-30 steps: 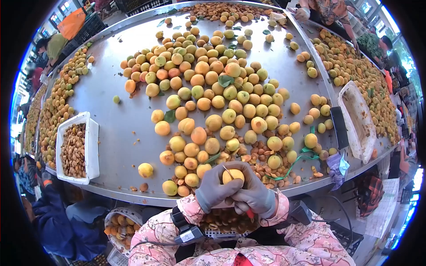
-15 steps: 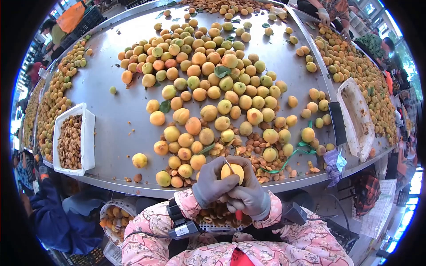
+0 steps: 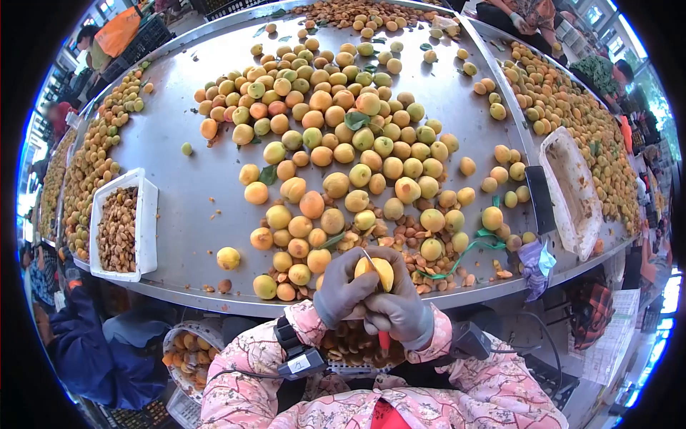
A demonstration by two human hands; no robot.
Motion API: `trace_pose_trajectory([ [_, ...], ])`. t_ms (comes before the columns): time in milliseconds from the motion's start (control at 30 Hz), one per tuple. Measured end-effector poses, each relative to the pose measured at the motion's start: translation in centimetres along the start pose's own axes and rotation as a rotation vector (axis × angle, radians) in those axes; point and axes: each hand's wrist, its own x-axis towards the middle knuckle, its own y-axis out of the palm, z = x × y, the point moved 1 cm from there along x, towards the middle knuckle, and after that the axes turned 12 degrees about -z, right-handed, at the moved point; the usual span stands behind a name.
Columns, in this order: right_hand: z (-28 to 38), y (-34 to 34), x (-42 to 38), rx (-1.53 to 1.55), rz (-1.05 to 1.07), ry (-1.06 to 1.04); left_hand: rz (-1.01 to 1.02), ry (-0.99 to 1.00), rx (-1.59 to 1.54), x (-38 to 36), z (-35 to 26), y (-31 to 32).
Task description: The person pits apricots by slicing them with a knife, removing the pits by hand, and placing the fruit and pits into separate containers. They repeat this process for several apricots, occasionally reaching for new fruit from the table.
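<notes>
At the table's front edge, my gloved hands are close together around a yellow apricot point(image 3: 384, 273). My left hand point(image 3: 344, 287) is closed on the fruit's left side. My right hand point(image 3: 401, 300) wraps round a knife, whose red handle point(image 3: 384, 340) shows below the fingers and whose thin blade shows at the fruit's top. The fruit looks partly split along the blade. Just beyond my hands lie apricot pieces and pits point(image 3: 414, 239) and a big spread of whole apricots point(image 3: 336, 184).
A white tray of pits point(image 3: 148, 229) stands at the left, an empty white tray point(image 3: 572, 193) at the right. Green string point(image 3: 468, 252) and a purple cloth point(image 3: 532, 268) lie near the front edge. Below is a bucket of fruit point(image 3: 189, 361). Co-workers are around the table.
The apricot between my hands has turned and now shows a split along the blade. My left hand has shifted slightly up. The view has moved a little.
</notes>
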Motion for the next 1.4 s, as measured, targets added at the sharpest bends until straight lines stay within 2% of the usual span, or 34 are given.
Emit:
trace_pose_trajectory([
  [133,2.6,-0.2,1.3,-0.231,0.067,0.035,-0.046,-0.048,0.174,0.6,-1.1,-0.1],
  [200,3.0,0.1,1.3,-0.388,0.015,-0.113,-0.048,0.121,0.216,1.0,0.2,-0.2],
  [467,2.5,0.4,0.9,-0.262,-0.005,-0.097,-0.027,0.048,0.149,0.6,-0.8,0.0],
  [567,1.9,0.6,0.5,-0.164,-0.028,-0.078,-0.028,0.073,0.154,0.4,-0.9,0.1],
  [667,1.2,0.7,0.3,-0.097,-0.015,-0.119,-0.070,0.191,0.107,0.3,-0.9,0.5],
  [733,0.8,0.6,0.3,0.028,-0.003,-0.103,-0.094,0.066,0.081,0.1,-0.1,0.2],
  [867,1.1,0.4,1.0,-0.061,-0.004,-0.119,-0.066,0.098,0.070,0.2,-1.0,0.1],
  [967,2.2,-0.1,1.8,-0.283,0.027,-0.148,-0.090,0.002,0.196,0.7,-1.5,0.1],
  [1033,2.5,0.3,1.7,-0.284,0.010,-0.160,-0.075,0.112,0.226,1.1,-1.9,0.2],
  [1133,2.3,-0.2,1.8,-0.278,-0.011,-0.132,0.020,0.093,0.280,1.6,-2.2,-0.2],
  [1400,1.5,-0.5,1.9,-0.179,0.027,-0.007,-0.091,0.144,0.253,0.6,-1.9,-0.1],
])
